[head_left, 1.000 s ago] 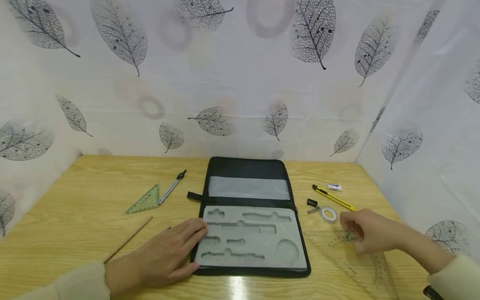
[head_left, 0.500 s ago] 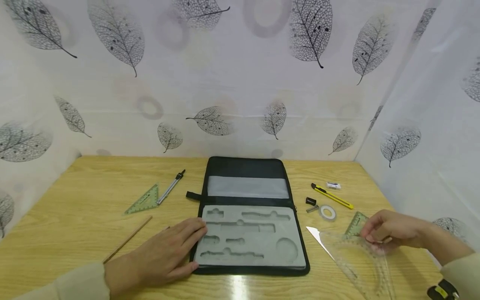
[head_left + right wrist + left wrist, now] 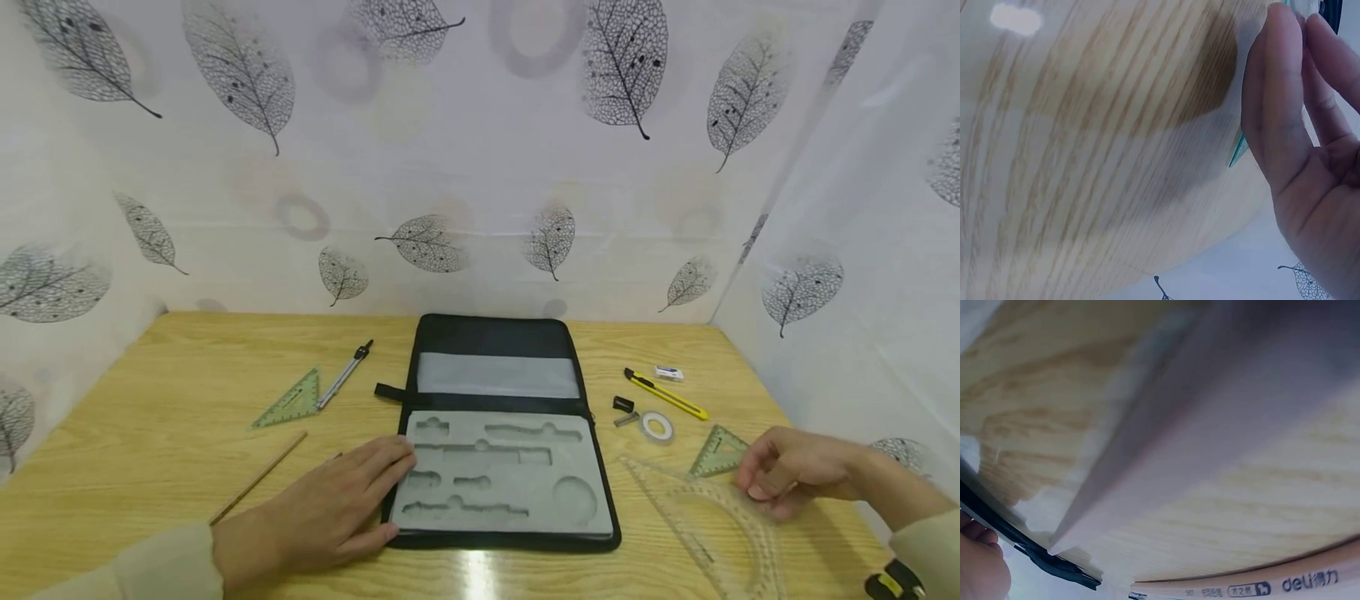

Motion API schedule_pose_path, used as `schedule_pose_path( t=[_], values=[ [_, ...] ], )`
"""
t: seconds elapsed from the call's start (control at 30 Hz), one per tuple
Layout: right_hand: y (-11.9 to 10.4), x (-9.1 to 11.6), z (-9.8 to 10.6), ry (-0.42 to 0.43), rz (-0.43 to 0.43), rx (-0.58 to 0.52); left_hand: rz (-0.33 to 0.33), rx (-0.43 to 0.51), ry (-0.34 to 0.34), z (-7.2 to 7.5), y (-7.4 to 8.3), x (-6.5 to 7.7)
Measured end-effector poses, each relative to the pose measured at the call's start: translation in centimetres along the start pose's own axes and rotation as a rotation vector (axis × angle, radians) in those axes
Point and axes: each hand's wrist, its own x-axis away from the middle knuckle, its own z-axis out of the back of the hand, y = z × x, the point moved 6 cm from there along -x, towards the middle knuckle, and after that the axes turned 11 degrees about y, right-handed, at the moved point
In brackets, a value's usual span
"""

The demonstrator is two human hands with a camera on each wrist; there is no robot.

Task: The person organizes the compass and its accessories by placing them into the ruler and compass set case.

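My right hand (image 3: 798, 471) pinches the right corner of a clear set square (image 3: 678, 521) with a protractor arc in it. Its far tip lies close to the table. In the right wrist view, thumb and fingertips of the right hand (image 3: 1291, 119) meet at the frame's top. Just behind the clear piece is a small green set square (image 3: 717, 452), partly covered by that hand. My left hand (image 3: 322, 508) rests, fingers extended, on the left edge of an open black zip case (image 3: 495, 337). The grey foam insert (image 3: 517, 492) in the case has several vacant recesses.
Right of the case lie a yellow utility knife (image 3: 667, 394), an eraser (image 3: 669, 373), a black sharpener (image 3: 623, 404) and a tape roll (image 3: 646, 427). On the left are another green set square (image 3: 292, 402), a compass (image 3: 345, 375) and a pencil (image 3: 258, 477).
My right hand has moved rightward with the clear set square's corner, uncovering the small green set square behind it. The clear piece's glare has gone as its tilt changed. My left hand stays put.
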Motion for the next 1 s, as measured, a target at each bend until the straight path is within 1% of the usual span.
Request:
schedule_pose_path(
  t=[0.23, 0.37, 0.67, 0.77, 0.9, 1.0],
  values=[
    [-0.2, 0.0, 0.2, -0.075, 0.041, -0.073, -0.003, -0.011, -0.005, -0.1, 0.0, 0.0],
    [-0.8, 0.0, 0.5, -0.107, 0.080, -0.082, -0.003, -0.011, -0.006, -0.2, 0.0, 0.0],
    [-2.4, 0.1, 1.4, -0.090, 0.122, -0.017, 0.001, -0.015, -0.018, -0.2, -0.1, 0.0],
    [-3.0, -0.1, 1.6, -0.094, 0.132, -0.017, 0.005, -0.014, -0.024, -0.2, -0.1, 0.0],
    [-4.2, -0.4, 1.9, -0.088, 0.141, -0.013, 0.006, -0.012, -0.028, -0.3, -0.1, 0.0],
    [-5.2, -0.7, 2.2, -0.071, 0.152, 0.013, 0.012, -0.009, -0.035, -0.4, -0.1, 0.0]
  ],
)
